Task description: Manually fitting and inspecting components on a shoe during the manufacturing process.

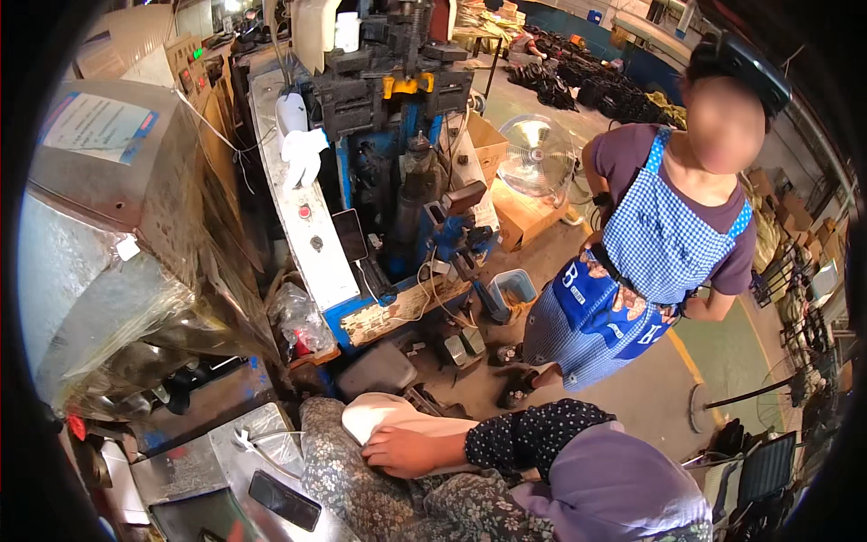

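Note:
My right hand point(402, 450) comes in from the lower right in a dark polka-dot sleeve. It lies palm down on a smooth, pale beige piece point(375, 414) across my floral-clothed lap; its fingers are slightly bent and not gripped round it. The kind of that piece does not show clearly. A lilac scarf point(623, 479) covers part of the view near my right arm. My left hand is out of sight. Left of my lap, a dark phone point(284, 499) rests on a grey metal surface, near a white cable point(271, 435).
Ahead stands a blue and black press machine point(411, 181) with white gloves point(302, 155) on its white side. A person point(646, 226) in a blue checked apron stands at the right, near a fan point(536, 158). A plastic-wrapped metal housing point(108, 235) fills the left.

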### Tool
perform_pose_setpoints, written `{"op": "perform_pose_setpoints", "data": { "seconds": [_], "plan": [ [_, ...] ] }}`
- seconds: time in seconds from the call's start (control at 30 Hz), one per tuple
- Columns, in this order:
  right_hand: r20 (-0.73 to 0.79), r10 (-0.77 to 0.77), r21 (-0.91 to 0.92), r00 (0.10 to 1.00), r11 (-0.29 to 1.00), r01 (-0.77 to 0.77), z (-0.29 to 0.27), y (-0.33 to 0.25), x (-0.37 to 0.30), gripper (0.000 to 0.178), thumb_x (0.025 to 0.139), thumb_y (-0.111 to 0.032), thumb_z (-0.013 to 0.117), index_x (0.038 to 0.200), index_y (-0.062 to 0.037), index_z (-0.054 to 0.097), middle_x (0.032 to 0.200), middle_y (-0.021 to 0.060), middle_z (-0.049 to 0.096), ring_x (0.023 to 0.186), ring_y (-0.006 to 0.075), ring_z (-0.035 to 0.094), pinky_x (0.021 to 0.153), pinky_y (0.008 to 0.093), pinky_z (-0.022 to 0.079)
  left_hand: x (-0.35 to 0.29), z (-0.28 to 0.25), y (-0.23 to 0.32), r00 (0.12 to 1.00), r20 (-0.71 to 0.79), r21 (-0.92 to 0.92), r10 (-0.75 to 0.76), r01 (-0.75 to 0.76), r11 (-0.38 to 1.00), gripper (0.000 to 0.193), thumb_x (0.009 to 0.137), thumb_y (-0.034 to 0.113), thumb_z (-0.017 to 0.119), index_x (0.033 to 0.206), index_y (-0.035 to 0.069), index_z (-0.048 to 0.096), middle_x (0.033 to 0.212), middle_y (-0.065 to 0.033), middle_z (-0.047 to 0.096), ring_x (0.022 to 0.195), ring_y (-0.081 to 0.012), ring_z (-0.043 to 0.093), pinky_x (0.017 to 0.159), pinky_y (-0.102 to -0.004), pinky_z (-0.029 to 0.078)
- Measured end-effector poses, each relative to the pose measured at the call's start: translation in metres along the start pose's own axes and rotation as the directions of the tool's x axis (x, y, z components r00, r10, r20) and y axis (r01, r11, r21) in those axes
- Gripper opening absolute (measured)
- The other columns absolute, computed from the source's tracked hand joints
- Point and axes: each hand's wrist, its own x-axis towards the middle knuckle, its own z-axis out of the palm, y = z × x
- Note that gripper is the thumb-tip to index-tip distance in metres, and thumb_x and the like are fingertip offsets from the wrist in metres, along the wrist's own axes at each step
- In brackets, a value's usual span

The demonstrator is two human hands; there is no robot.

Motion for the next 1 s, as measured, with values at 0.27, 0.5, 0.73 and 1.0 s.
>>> {"op": "perform_pose_setpoints", "data": {
  "seconds": [0.27,0.5,0.73,1.0],
  "plan": [
    [0.064,-0.014,-0.059,0.998,0.998,0.018,-0.010,0.003,-0.008,0.015,0.085,-0.015,0.065,0.096,-0.0051,0.065,0.108,0.0087,0.065,0.111,0.0277,0.057,0.099,0.0420,0.040,-0.192,0.143,0.026,0.788,-0.548,0.450,0.282,-0.006,0.893,0.084,0.081,0.025,0.083,0.148,-0.004,0.040,0.149,-0.0337,0.041,0.136,-0.0464,0.043,0.116,-0.0486,0.033],
    [0.012,-0.008,-0.103,1.000,0.995,0.009,-0.020,-0.003,-0.021,0.011,0.085,-0.016,0.065,0.093,-0.0071,0.066,0.099,0.0061,0.066,0.105,0.0256,0.058,0.098,0.0408,0.040,-0.177,0.163,-0.024,0.568,-0.773,-0.186,-0.284,0.225,0.956,0.087,0.076,0.033,0.087,0.142,-0.008,0.047,0.137,-0.0303,0.055,0.124,-0.0411,0.055,0.108,-0.0444,0.043],
    [0.184,0.341,0.268,0.922,0.885,-0.381,-0.028,-0.040,0.013,0.025,0.093,-0.026,0.065,0.109,-0.0061,0.071,0.105,0.0114,0.073,0.090,0.0322,0.070,0.079,0.0407,0.055,-0.180,0.143,0.028,0.731,-0.657,-0.622,-0.185,-0.387,0.680,0.067,0.088,0.019,0.072,0.149,0.006,0.047,0.144,-0.0226,0.052,0.128,-0.0347,0.052,0.110,-0.0431,0.040],
    [0.207,0.107,0.962,0.972,0.157,-0.222,-0.104,-0.164,0.070,0.093,0.087,-0.019,0.075,0.161,-0.0124,0.019,0.158,0.0159,0.034,0.139,0.0237,0.042,0.117,0.0359,0.031,-0.107,0.169,0.176,0.803,-0.480,-0.816,0.353,-0.557,0.155,0.076,0.087,0.029,0.072,0.152,0.011,0.036,0.142,-0.0137,0.050,0.128,-0.0291,0.051,0.109,-0.0480,0.041]
  ]
}}
